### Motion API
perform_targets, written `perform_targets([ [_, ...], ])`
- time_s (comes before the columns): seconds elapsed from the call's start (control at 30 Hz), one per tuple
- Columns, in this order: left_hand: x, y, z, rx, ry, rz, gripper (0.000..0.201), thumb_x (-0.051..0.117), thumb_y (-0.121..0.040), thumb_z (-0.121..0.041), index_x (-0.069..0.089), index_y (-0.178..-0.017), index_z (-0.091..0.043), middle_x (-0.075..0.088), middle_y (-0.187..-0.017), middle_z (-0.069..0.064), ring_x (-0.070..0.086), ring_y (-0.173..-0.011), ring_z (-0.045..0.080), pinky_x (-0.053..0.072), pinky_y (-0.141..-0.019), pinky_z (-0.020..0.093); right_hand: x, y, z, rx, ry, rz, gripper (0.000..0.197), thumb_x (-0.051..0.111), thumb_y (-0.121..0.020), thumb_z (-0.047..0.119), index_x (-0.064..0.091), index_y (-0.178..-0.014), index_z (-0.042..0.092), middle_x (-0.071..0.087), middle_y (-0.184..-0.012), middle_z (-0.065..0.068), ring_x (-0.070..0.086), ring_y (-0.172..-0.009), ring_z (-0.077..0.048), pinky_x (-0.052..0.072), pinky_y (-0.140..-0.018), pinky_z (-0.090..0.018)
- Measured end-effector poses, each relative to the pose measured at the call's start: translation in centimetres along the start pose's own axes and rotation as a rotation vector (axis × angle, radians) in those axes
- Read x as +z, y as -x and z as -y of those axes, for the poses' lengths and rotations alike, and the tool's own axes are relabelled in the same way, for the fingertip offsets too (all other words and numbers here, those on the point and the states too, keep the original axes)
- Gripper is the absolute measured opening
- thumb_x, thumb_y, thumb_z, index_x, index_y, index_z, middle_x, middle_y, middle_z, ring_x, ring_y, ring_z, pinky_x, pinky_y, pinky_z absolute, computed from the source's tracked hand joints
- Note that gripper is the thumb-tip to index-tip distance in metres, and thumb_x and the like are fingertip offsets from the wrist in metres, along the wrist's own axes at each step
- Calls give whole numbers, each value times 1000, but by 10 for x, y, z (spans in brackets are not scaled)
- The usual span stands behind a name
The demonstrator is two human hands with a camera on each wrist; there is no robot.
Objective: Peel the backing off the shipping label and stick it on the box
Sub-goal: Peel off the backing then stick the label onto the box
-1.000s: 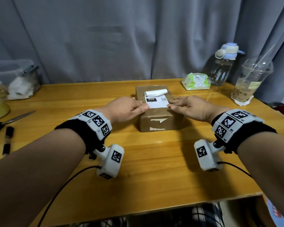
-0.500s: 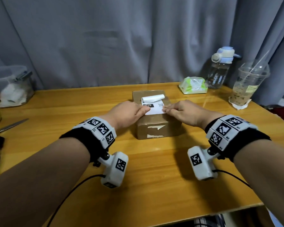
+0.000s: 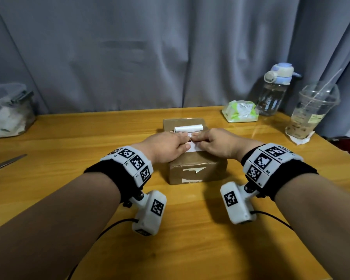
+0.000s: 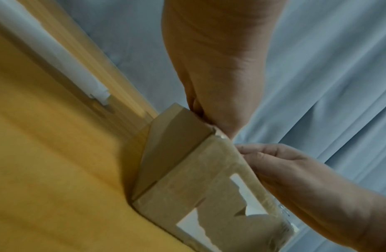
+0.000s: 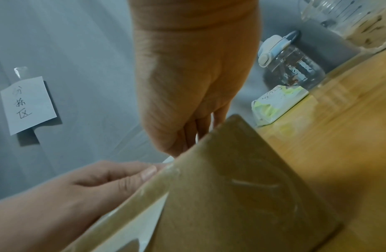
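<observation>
Both hands: left hand [image 3: 166,147], right hand [image 3: 216,143] press label [image 3: 193,148] onto box [image 3: 196,170].

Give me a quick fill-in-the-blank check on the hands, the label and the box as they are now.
1. Both hands, left hand and right hand, meet on top of the ____.
2. The far end of the label is curled into a ____.
3. The box sits on a ____ table.
4. The plastic cup holds a ____.

Missing words: box; roll; wooden; straw
</observation>
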State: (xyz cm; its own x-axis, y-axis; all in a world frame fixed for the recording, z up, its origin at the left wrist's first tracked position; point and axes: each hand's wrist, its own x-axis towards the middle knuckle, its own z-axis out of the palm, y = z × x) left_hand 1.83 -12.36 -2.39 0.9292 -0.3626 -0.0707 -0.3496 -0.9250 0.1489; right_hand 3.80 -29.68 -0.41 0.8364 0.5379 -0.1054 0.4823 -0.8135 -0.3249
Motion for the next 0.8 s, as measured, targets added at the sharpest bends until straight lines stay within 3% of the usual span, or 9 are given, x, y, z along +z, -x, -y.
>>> perform_targets([
  [0.37, -7, -18, 12, -61, -30, 97, 60, 30, -95, -50, 24, -147, -22, 19, -158, -2, 19, -146, 23, 19, -119, 37, -11, -20, 5, 51, 28, 89, 36, 43, -94, 24, 58, -126, 20, 58, -135, -7, 50, -126, -26, 37, -108, -41],
  [0.47, -8, -21, 14, -56, -44, 99, 62, 28, -94, -51, 20, -148, -21, 15, -159, -2, 15, -146, 21, 15, -120, 37, -12, -26, 6, 58, 27, 95, 37, 43, -95, 25, 55, -129, 20, 55, -137, -5, 48, -129, -25, 36, -109, -40],
  [0.6, -11, -24, 17, -33, -90, 97, 64, 23, -95, -50, 14, -149, -17, 11, -160, -1, 8, -147, 11, 1, -119, 32, -12, -34, 5, 63, -2, 110, 40, 43, -96, 26, 48, -135, 20, 49, -144, -1, 42, -134, -20, 30, -113, -32],
  [0.8, -16, -34, 23, -74, -163, 134, 69, 20, -92, -59, 11, -149, -22, 10, -159, -6, -3, -147, 12, -14, -117, 48, -17, -45, 7, 84, -41, 147, 42, 41, -97, 25, 45, -138, 18, 44, -147, 0, 40, -135, -19, 29, -111, -27],
])
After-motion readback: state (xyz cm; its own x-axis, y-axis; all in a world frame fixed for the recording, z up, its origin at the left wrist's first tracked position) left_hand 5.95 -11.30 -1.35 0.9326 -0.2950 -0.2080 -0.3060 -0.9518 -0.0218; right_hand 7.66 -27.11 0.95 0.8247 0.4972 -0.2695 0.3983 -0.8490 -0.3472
